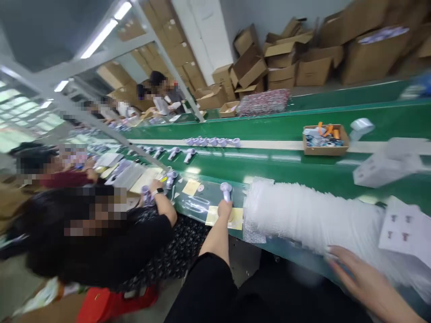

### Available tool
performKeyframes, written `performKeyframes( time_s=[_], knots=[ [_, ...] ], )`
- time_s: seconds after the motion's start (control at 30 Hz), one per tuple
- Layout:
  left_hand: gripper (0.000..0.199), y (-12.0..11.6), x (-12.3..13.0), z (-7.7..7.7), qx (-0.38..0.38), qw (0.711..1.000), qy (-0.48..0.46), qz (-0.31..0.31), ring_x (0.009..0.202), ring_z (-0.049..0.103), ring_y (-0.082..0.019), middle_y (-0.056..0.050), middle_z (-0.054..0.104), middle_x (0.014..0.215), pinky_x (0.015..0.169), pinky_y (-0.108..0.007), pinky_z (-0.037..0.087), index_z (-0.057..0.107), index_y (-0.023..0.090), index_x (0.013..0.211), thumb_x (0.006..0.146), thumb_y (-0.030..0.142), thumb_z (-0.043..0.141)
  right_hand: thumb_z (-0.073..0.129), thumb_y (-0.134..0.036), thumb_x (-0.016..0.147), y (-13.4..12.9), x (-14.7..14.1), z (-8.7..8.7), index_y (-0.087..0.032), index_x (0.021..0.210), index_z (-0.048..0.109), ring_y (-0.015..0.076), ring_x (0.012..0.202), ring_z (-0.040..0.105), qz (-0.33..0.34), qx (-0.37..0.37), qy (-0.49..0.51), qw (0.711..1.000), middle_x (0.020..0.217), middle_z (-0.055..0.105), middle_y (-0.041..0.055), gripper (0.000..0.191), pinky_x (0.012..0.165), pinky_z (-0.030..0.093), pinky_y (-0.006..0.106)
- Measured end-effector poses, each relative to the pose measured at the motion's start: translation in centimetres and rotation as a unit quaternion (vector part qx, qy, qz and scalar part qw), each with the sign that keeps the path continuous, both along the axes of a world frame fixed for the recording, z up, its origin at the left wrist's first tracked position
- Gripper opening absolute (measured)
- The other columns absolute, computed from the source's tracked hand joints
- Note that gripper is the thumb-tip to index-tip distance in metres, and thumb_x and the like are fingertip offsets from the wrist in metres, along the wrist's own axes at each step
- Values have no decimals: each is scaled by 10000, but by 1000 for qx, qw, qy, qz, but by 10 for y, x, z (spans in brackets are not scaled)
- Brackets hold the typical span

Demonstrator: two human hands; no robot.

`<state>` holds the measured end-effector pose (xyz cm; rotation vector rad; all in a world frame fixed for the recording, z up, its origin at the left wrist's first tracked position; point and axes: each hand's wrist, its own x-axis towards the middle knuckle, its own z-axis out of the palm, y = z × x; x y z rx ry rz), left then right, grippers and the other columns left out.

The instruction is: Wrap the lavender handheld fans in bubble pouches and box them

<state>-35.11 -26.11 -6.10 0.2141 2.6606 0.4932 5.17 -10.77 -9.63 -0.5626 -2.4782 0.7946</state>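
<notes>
My left hand [225, 209] is wrapped round the handle of a small pale-purple handheld fan [226, 189], its round head pointing up above a yellow paper sheet [239, 219] on the green bench. On the right, my right hand [353, 269] has its fingers apart and lies at the front edge of a long stack of white bubble-wrap bags [303, 211]. The fingertips are slightly blurred, and nothing shows in that hand.
A co-worker in black [101, 237] sits close on the left, handling purple fans. Fans line the green conveyor [269, 168]. A carton of small parts [325, 150] and white foam pieces [373, 170] stand at the right. A red stool [97, 305] is lower left.
</notes>
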Motion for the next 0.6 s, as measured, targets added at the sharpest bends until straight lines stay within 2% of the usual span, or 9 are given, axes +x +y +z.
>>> performKeyframes(
  time_s=[0.07, 0.1, 0.2, 0.27, 0.33, 0.43, 0.5, 0.57, 0.6],
  knots=[
    [338, 2, 5, -1, 33, 999, -19, -24, 791, 638, -230, -154, 636, 806, 616, -289, 461, 545, 113, 857, 859, 423, 409, 572, -371, 811, -29, -13, 13, -299, 954, 647, 258, 857, 674, 1, -198, -68, 978, 951, 710, 27, 177, 745, 544, 352],
    [387, 5, 12, -1, 51, 997, -29, -40, 740, 636, -208, -139, 627, 784, 587, -273, 457, 535, 114, 854, 879, 446, 339, 557, -402, 825, -42, -21, 19, -262, 888, 645, 249, 806, 675, -14, -318, -88, 944, 864, 707, 39, 177, 695, 542, 338],
    [461, 15, 60, 0, 160, 978, -106, -79, 578, 583, -135, -70, 591, 720, 496, -225, 428, 503, 126, 844, 868, 525, 274, 566, -469, 822, -61, -43, 30, -220, 805, 600, 190, 679, 660, -119, -626, -1, 771, 767, 684, 28, 251, 626, 522, 300],
    [460, 23, 110, 2, 288, 918, -259, -85, 478, 522, -108, -19, 550, 637, 423, -206, 381, 503, 137, 806, 776, 591, 438, 613, -466, 797, -61, -51, 31, -238, 884, 593, 190, 842, 662, -154, -743, 138, 636, 971, 692, 36, 245, 743, 520, 329],
    [482, 34, 163, 4, 301, 842, -425, -141, 424, 491, -96, 5, 529, 583, 378, -195, 348, 524, 133, 783, 679, 600, 582, 638, -447, 788, -56, -48, 31, -254, 971, 591, 204, 1001, 623, -153, -784, 262, 541, 1119, 657, 40, 269, 848, 494, 378],
    [518, 57, 225, 6, 204, 737, -547, -341, 443, 520, -108, -4, 546, 564, 413, -211, 402, 555, 125, 768, 699, 639, 557, 628, -425, 801, -48, -22, 31, -195, 971, 616, 198, 837, 661, -194, -783, 342, 483, 913, 703, 53, 287, 775, 529, 360],
    [534, 80, 251, 7, 158, 717, -488, -472, 504, 557, -123, -20, 567, 579, 481, -234, 444, 576, 124, 754, 801, 633, 420, 630, -408, 803, -47, 8, 31, -151, 949, 625, 175, 674, 661, -264, -776, 354, 451, 750, 695, 47, 295, 680, 550, 313],
    [507, 107, 276, 7, 163, 718, -328, -593, 622, 596, -143, -43, 614, 656, 599, -260, 477, 600, 134, 754, 892, 531, 317, 649, -384, 793, -50, 46, 29, -142, 948, 616, 161, 590, 652, -345, -761, 355, 420, 685, 684, 37, 289, 593, 554, 278],
    [468, 122, 290, 7, 172, 700, -235, -652, 691, 611, -153, -53, 638, 717, 664, -273, 483, 612, 141, 772, 916, 467, 309, 665, -366, 783, -54, 65, 26, -151, 956, 604, 161, 569, 651, -384, -749, 354, 408, 675, 683, 29, 283, 554, 553, 268]
  ],
)
